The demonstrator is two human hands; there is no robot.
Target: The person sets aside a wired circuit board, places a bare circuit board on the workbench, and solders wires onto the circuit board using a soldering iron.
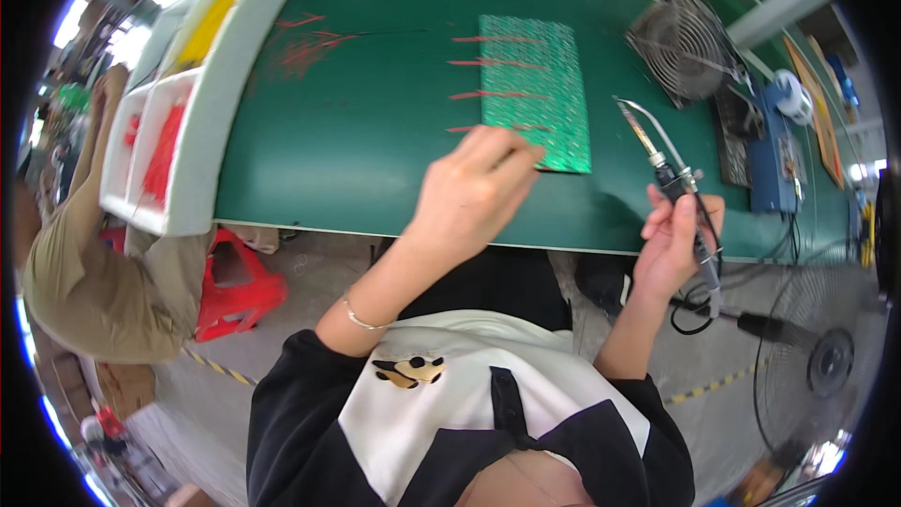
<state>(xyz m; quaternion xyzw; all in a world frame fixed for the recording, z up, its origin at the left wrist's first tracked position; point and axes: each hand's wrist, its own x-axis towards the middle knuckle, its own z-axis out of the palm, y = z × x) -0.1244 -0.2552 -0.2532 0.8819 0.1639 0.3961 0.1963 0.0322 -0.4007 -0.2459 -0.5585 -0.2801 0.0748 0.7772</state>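
A green circuit board panel (535,84) lies on the bench, with several short red wires (497,63) reaching across it and past its left edge. Over its near left corner, my left hand (474,190) is closed in a pinch; whatever is between the fingertips is hidden. The lowest red wire runs just beyond those fingers. My right hand (678,235) grips a soldering iron (668,178) by its dark handle, right of the board. A thin curved tube is clamped alongside the iron. Its tip points up and away, apart from the board.
Loose red wires (305,54) lie on the green bench (328,150) at the far left. Beside them stands a white divided bin (192,178) with red and yellow parts. A small fan (690,47) and a blue soldering station (774,169) are at right. Another person (103,272) sits left.
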